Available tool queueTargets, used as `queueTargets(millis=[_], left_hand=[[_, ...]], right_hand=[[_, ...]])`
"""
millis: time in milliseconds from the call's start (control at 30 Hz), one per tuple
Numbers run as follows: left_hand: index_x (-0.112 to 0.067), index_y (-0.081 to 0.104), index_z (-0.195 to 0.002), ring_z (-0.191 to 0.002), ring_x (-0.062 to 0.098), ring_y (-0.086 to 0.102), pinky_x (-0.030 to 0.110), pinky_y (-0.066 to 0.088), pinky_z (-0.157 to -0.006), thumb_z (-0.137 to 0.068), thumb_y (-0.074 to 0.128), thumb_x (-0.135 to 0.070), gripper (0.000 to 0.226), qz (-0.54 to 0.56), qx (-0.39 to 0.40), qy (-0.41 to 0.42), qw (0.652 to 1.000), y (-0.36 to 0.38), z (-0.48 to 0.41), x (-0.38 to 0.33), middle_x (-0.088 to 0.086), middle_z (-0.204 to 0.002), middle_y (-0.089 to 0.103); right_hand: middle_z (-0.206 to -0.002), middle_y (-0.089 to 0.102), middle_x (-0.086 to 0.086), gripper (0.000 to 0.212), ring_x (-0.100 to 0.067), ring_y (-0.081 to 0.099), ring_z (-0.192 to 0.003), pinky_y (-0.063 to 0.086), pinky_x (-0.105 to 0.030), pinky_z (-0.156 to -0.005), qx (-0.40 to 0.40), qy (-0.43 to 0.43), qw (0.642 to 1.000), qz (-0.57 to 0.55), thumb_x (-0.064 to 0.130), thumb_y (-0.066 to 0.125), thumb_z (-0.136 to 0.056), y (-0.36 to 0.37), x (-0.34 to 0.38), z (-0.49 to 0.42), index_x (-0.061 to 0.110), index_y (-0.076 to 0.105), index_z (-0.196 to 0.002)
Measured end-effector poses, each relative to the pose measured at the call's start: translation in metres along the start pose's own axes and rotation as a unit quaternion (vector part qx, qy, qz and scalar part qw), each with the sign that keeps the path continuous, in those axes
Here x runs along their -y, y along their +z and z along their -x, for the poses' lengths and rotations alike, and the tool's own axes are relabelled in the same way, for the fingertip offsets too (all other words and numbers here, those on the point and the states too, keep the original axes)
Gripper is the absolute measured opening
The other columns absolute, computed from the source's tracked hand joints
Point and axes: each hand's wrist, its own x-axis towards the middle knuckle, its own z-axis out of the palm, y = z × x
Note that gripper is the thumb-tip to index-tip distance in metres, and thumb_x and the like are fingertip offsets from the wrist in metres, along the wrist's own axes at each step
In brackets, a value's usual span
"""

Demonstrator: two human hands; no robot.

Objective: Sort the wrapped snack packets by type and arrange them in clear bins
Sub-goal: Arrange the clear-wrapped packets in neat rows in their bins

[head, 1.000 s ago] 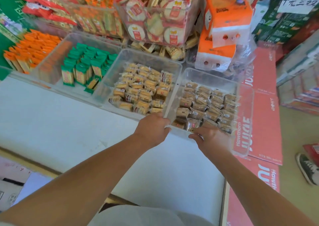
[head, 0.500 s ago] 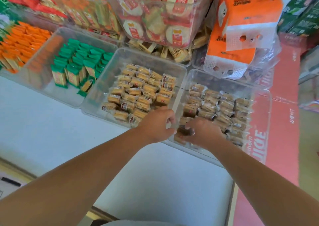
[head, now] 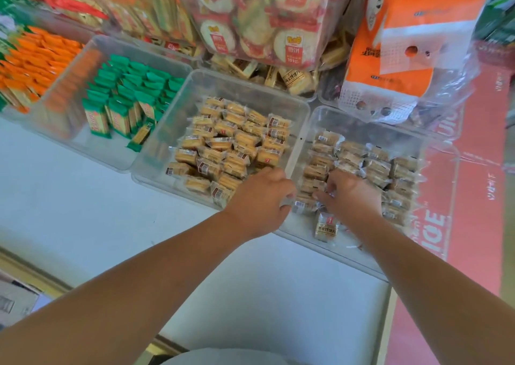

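Both forearms reach forward into the near-left corner of the right clear bin [head: 348,258]. A loose packet [head: 326,226] lies just before the hands. The left hand [head: 259,200], fingers curled, touches a corner packet [head: 303,206], and the right hand [head: 352,197] curls onto the same row. Whether either hand actually grips cannot be told. Beyond, the neighbouring bin [head: 156,152] holds golden packets [head: 231,141].

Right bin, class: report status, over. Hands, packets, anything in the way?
Left hand, right hand both in right bin, near-left corner, grips unclear. Brown packets rowed; loose packet by near wall. Nothing blocking.
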Motion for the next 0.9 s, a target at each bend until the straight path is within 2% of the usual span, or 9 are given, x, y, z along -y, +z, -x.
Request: queueTargets(millis=[167, 233, 300, 367, 467, 533, 633, 800, 900], left_hand=[[-0.021, 0.076, -0.093, -0.099, 0.018, 0.05, 0.035, 0.047, -0.086, -0.087, 0.07, -0.015, 0.01, -0.144, 0.001, 0.114, 0.983, 0.014, -0.012, -0.011, -0.008, -0.095, 0.065], [-0.024, 0.076, -0.1, -0.104, 0.017, 0.051, 0.038, 0.04, -0.105, -0.091, 0.063, -0.014, 0.018, -0.209, 0.069, 0.145, 0.965, 0.017, -0.016, -0.021, -0.009, -0.097, 0.069], [-0.027, 0.075, -0.108, -0.116, 0.017, 0.053, 0.041, 0.017, -0.125, -0.094, 0.058, -0.014, 0.025, -0.26, 0.167, 0.131, 0.942, 0.021, -0.023, -0.031, -0.009, -0.105, 0.071], [-0.027, 0.074, -0.109, -0.12, 0.016, 0.055, 0.043, 0.009, -0.128, -0.096, 0.058, -0.017, 0.023, -0.287, 0.245, 0.107, 0.92, 0.02, -0.036, -0.038, -0.007, -0.108, 0.071], [-0.024, 0.073, -0.105, -0.118, 0.019, 0.056, 0.044, 0.016, -0.125, -0.096, 0.064, -0.026, 0.013, -0.336, 0.296, 0.109, 0.887, 0.019, -0.055, -0.04, -0.005, -0.106, 0.07], [-0.023, 0.074, -0.106, -0.122, 0.021, 0.053, 0.047, 0.015, -0.126, -0.093, 0.069, -0.037, 0.02, -0.356, 0.294, 0.12, 0.879, 0.018, -0.061, -0.037, -0.004, -0.108, 0.07], [-0.024, 0.075, -0.116, -0.134, 0.025, 0.044, 0.052, 0.007, -0.127, -0.092, 0.068, -0.051, 0.037, -0.367, 0.276, 0.13, 0.879, 0.019, -0.066, -0.031, -0.001, -0.123, 0.066], [-0.027, 0.078, -0.108, -0.135, 0.026, 0.039, 0.057, -0.005, -0.127, -0.094, 0.067, -0.033, 0.019, -0.334, 0.253, 0.097, 0.903, 0.021, -0.075, -0.029, -0.004, -0.12, 0.065], [-0.033, 0.079, -0.104, -0.132, 0.021, 0.044, 0.053, -0.016, -0.124, -0.092, 0.065, -0.028, 0.019, -0.329, 0.262, 0.097, 0.902, 0.023, -0.075, -0.022, -0.013, -0.106, 0.07]], right_hand=[[-0.072, 0.06, 0.012, 0.028, -0.015, 0.061, -0.067, 0.046, -0.024, -0.055, 0.003, -0.043, 0.999, -0.006, 0.056, 0.066, -0.09, 0.006, -0.014, 0.001, 0.03, 0.064, -0.079], [-0.076, 0.063, 0.014, 0.019, -0.014, 0.064, -0.074, 0.054, -0.028, -0.062, 0.007, -0.078, 0.996, -0.032, 0.05, 0.068, -0.089, 0.005, -0.02, 0.009, 0.032, 0.073, -0.084], [-0.09, 0.065, 0.012, 0.022, -0.018, 0.066, -0.092, 0.053, -0.032, -0.078, 0.004, -0.125, 0.992, 0.012, 0.05, 0.075, -0.082, 0.006, -0.026, 0.019, 0.033, 0.076, -0.095], [-0.105, 0.062, 0.008, 0.043, -0.021, 0.059, -0.11, 0.046, -0.04, -0.094, 0.026, -0.152, 0.983, 0.103, 0.059, 0.077, -0.075, 0.011, -0.028, 0.026, 0.035, 0.074, -0.11], [-0.116, 0.053, 0.006, 0.051, -0.023, 0.049, -0.118, 0.037, -0.042, -0.105, 0.049, -0.146, 0.977, 0.145, 0.063, 0.074, -0.077, 0.015, -0.029, 0.029, 0.037, 0.068, -0.121], [-0.112, 0.051, 0.004, 0.046, -0.025, 0.048, -0.112, 0.039, -0.044, -0.102, 0.042, -0.147, 0.978, 0.144, 0.059, 0.079, -0.073, 0.018, -0.031, 0.031, 0.036, 0.071, -0.112], [-0.097, 0.053, 0.005, 0.046, -0.025, 0.05, -0.094, 0.045, -0.045, -0.083, -0.004, -0.166, 0.98, 0.108, 0.049, 0.093, -0.054, 0.028, -0.039, 0.035, 0.031, 0.072, -0.091], [-0.077, 0.058, 0.013, 0.04, -0.022, 0.052, -0.083, 0.028, -0.035, -0.075, -0.105, -0.187, 0.975, 0.053, 0.036, 0.093, -0.058, 0.032, -0.051, 0.036, 0.026, 0.061, -0.081], [-0.079, 0.058, 0.006, 0.042, -0.026, 0.054, -0.083, 0.034, -0.039, -0.075, -0.125, -0.17, 0.976, 0.06, 0.039, 0.091, -0.062, 0.027, -0.047, 0.031, 0.022, 0.06, -0.084]])
